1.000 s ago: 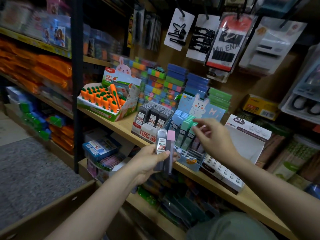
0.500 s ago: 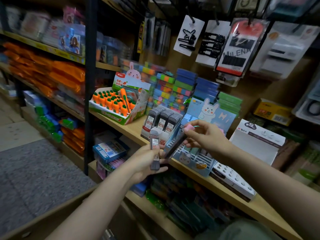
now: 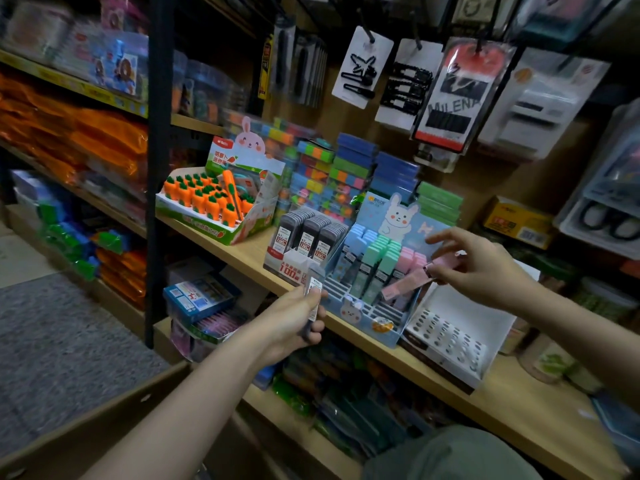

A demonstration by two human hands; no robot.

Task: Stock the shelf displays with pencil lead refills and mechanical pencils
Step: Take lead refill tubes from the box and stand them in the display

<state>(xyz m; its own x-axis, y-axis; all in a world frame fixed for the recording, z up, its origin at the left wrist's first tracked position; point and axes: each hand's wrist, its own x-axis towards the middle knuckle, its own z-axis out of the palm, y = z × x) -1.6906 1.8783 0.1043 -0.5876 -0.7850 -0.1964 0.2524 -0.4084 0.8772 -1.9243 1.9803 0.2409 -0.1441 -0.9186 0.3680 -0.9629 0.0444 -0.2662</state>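
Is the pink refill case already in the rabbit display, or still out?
Out: right hand holds the pink case tilted above the display's slots.

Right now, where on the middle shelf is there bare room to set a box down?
Bare wood shows on the shelf right of the white holed display, and a narrow strip between the carrot display and the grey refill box. Everything behind is packed.

The right hand [image 3: 485,271] pinches a pink lead case [image 3: 412,282] above the blue rabbit display [image 3: 367,306]; the left hand [image 3: 294,323], just left of it, grips a grey lead case [image 3: 313,292].
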